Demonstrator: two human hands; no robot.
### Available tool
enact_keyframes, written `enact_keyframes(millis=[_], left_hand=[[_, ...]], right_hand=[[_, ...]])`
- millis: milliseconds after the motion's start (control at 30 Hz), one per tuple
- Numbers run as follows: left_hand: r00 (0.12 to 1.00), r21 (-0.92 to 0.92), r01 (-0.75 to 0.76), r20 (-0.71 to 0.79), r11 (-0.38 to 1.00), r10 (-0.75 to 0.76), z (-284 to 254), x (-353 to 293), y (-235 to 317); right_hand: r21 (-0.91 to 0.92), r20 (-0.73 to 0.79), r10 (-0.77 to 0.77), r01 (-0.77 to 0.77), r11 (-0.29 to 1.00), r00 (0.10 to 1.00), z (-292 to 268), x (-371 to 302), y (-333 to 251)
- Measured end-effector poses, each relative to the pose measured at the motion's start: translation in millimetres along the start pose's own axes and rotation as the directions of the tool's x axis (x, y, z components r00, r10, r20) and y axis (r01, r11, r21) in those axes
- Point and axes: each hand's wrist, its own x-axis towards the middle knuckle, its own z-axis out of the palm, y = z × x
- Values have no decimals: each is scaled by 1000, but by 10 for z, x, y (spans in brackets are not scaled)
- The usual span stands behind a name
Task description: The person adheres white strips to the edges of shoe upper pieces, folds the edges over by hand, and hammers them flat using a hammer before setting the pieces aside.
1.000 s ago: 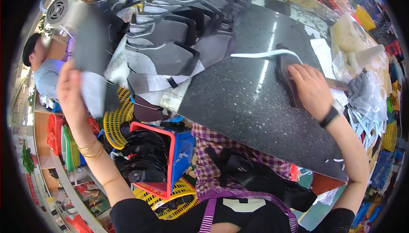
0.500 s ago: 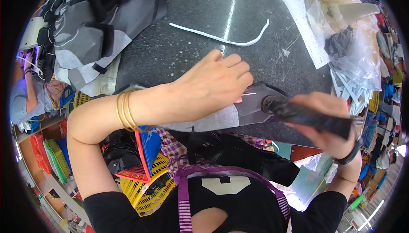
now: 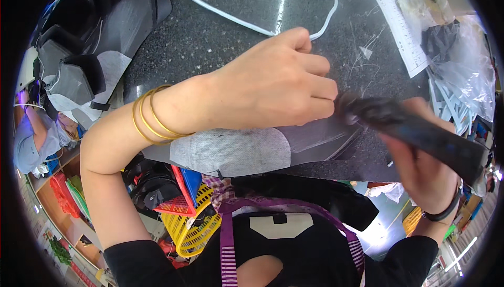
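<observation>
My left hand, closed with its knuckles up, lies over a grey fabric piece at the table's near edge. Its fingertips are hidden beneath it. A pale grey textured patch covers part of that piece below my wrist. From the right, my right hand grips a dark hammer-like tool, somewhat smeared by motion. The tool's rounded end points left, close to my left knuckles and above the far end of the piece. Beyond my left hand, a thin white strip lies curved on the dark table.
Stacked grey and black cut pieces fill the far left. At the right lie a paper sheet, clear plastic bags and several white strips. A yellow basket stands below the table edge. Another person sits far left.
The tool and my right hand have shifted right, and the tool's rounded end has come off the grey piece. My left hand appears farther right, and the view has shifted slightly.
</observation>
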Motion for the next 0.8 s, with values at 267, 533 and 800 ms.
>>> enact_keyframes(millis=[267,533,800], left_hand=[[867,35,457,205,889,-453,-157,96,416],[882,-56,459,147,887,-447,-164,-5,403],[957,90,290,7,953,-291,-33,-198,496]], right_hand=[[-396,33,-156,156,905,987,42,43,51],[-216,-53,-124,110,970,991,155,25,34],[-663,36,-276,229,712,960,142,16,63]])
